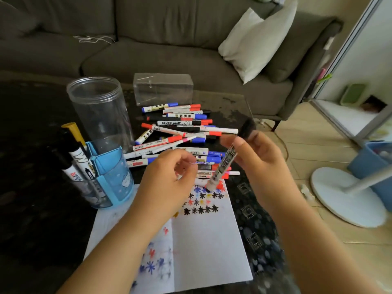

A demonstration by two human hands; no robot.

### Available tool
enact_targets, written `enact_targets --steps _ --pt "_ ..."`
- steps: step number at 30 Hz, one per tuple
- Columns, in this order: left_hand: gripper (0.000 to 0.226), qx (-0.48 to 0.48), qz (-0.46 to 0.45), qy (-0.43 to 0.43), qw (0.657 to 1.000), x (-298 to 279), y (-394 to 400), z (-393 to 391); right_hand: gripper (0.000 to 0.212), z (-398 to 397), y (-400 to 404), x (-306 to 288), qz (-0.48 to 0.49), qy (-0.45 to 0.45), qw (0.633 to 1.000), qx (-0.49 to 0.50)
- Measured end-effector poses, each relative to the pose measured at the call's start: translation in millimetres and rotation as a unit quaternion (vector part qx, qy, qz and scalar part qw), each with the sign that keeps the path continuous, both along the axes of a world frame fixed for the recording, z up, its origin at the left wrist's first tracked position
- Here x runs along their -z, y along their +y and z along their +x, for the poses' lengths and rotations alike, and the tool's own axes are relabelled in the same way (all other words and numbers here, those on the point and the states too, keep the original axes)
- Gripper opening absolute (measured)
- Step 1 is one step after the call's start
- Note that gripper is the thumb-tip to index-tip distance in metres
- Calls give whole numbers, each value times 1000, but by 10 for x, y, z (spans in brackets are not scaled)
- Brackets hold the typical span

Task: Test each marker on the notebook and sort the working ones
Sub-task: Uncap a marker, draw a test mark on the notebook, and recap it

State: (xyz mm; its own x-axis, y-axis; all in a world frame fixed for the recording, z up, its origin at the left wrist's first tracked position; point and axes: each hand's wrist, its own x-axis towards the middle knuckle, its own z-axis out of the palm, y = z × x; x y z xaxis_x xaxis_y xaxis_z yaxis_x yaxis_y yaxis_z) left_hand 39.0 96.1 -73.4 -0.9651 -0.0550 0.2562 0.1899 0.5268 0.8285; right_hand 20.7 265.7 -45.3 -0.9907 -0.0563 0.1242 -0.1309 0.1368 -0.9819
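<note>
In the middle of the frame the right hand (254,153) grips an uncapped marker (222,168) by its barrel, tilted, with the tip down at the top edge of the notebook (203,240), beside rows of small star marks. A dark blurred shape, probably the cap, shows above the fingers of that hand, though motion blur makes this unsure. The left hand (169,177) hovers just left of the marker, its fingers loosely curled and apparently holding nothing. Behind both hands lies the untested pile of markers (180,132), spread across the dark table (31,187). At centre left a blue holder (112,177) already carries several markers, with a clear jar (99,111) behind it.

The tip sits very near the pile, so a stroke could run off the page onto the pens. The tilted marker could also slip, or the left forearm could smear fresh ink lower on the page.
</note>
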Motion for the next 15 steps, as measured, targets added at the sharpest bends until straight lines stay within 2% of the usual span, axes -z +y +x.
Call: enact_targets --steps 2,4,6,8,11,13,15 --pt "11 11 1 -12 1000 -46 0 68 35 214 -43 85 -52 -50 997 -31" --pt "11 33 26 -72 997 -22 7 111 25 370 -92 182 -69 -93 992 -56" --pt "17 59 110 -155 980 76 38 155 30 471 -133 326 -122 -159 976 -79" --pt "24 84 244 -228 939 196 110 235 36 543 -162 429 -227 -246 937 -106" --pt "38 144 420 -294 846 291 171 276 32 569 -171 518 -350 -322 865 -160" --pt "40 203 477 -316 795 295 153 246 27 545 -166 555 -404 -345 823 -202" --pt "37 243 521 -311 757 278 131 206 27 496 -168 569 -438 -366 784 -244"
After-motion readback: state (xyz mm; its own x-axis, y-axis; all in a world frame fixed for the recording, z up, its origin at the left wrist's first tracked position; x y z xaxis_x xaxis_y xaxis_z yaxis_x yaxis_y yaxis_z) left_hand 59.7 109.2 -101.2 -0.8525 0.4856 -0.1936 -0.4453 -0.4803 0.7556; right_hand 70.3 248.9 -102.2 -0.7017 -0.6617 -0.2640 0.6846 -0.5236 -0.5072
